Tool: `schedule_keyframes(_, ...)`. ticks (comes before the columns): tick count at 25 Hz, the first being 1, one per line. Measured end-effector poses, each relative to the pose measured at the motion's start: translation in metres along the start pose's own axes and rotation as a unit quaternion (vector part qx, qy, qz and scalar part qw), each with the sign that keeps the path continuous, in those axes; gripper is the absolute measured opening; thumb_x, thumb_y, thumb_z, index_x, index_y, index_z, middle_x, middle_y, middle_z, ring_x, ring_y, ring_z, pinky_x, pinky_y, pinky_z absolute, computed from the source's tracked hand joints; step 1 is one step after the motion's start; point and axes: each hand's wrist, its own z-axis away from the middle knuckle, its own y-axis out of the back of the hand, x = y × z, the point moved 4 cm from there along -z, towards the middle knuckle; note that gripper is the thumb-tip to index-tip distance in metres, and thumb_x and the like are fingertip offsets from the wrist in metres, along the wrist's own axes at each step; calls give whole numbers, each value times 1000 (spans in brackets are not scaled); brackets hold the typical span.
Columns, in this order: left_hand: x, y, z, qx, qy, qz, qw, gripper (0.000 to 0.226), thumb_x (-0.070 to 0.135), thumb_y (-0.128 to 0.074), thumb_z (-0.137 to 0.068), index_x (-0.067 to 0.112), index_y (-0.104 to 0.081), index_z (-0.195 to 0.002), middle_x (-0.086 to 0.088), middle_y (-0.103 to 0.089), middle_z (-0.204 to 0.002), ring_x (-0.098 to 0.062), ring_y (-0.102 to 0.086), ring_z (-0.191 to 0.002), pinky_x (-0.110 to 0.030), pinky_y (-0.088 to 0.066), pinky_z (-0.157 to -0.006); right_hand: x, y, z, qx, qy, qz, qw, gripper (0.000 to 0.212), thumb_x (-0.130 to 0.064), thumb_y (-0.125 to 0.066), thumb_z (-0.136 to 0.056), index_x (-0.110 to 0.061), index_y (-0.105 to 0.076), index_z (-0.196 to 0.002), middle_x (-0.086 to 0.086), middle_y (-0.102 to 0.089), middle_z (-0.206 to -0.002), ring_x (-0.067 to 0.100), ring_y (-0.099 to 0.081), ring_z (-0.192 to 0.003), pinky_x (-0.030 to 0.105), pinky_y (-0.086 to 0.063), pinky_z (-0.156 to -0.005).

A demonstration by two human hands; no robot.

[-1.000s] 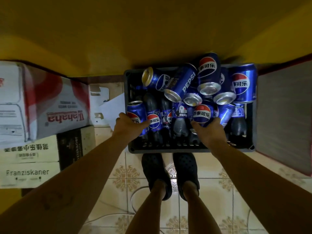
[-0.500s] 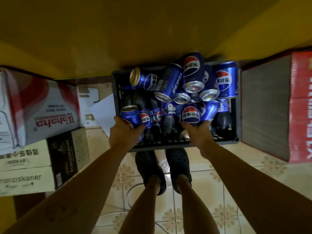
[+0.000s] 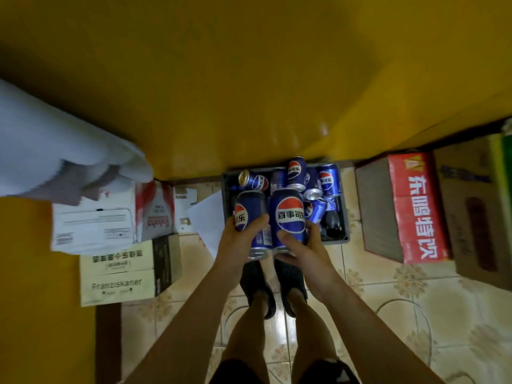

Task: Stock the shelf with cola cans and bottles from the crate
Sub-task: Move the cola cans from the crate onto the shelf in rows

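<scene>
Mid-frame, our left hand point(image 3: 238, 241) grips one can point(image 3: 247, 210), our right hand point(image 3: 302, 249) a second can point(image 3: 288, 217), above the crate point(image 3: 345, 214); next, we judge, both go to the shelf.

Two cola cans held: left can point(image 3: 248, 214) in my left hand point(image 3: 238, 245), right can point(image 3: 289, 217) in my right hand point(image 3: 302, 250). One crate point(image 3: 344, 217). Roughly five loose cans point(image 3: 328, 180) inside, pile too jumbled for certainty. One bottle point(image 3: 332, 227) showing.
</scene>
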Motion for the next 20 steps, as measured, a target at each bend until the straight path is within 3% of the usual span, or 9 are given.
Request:
schedule_keyframes(3,47,-6,66,-70,-55,34,995,46,15,-69,-86,20,-53,-129,-8,-69,-119,-28,-68,-106,-50,-55,-90,-52,-10,72,-16,65,-2,998,49,-19,-71,-86,-27,-49,-130,-1,-68,-118,17,-69,-102,31,-58,-81)
schedule_keyframes(7,96,-21,145,-172,-107,38,979,67,15,-68,-72,13,-46,-135,-16,-63,-127,-34,-65,-109,-52,-51,-92,-107,-8,153,-15,155,-17,988,50,-22,-76,-82,-27,-53,-127,3,-70,-116,24,-70,-101,37,-59,-81)
schedule_keyframes(10,124,-37,196,-166,-178,2,970,72,18,-78,-67,11,-47,-131,-17,-67,-119,-35,-69,-101,-50,-56,-84,-140,-3,202,-26,212,-41,976,65,-34,-78,-72,-23,-53,-130,4,-70,-117,27,-70,-102,44,-59,-84)
schedule_keyframes(12,135,-52,223,-154,-207,-18,966,79,27,-86,-58,7,-52,-127,-20,-68,-116,-38,-69,-100,-52,-57,-84,-156,3,226,-45,245,-50,967,59,-28,-78,-77,-22,-52,-130,5,-70,-117,28,-70,-102,45,-58,-84)
schedule_keyframes(15,142,-73,257,-151,-241,4,959,76,24,-86,-57,5,-54,-124,-22,-68,-115,-40,-68,-101,-52,-57,-84,-176,14,252,-82,278,-55,956,58,-26,-77,-79,-20,-53,-130,5,-69,-119,29,-69,-104,49,-58,-85)
schedule_keyframes(20,134,-99,298,-151,-272,81,947,72,19,-76,-63,7,-51,-129,-21,-67,-119,-42,-65,-104,-53,-52,-85,-207,50,276,-140,310,-30,940,55,-27,-74,-75,-19,-55,-126,3,-71,-116,27,-71,-100,41,-60,-75)
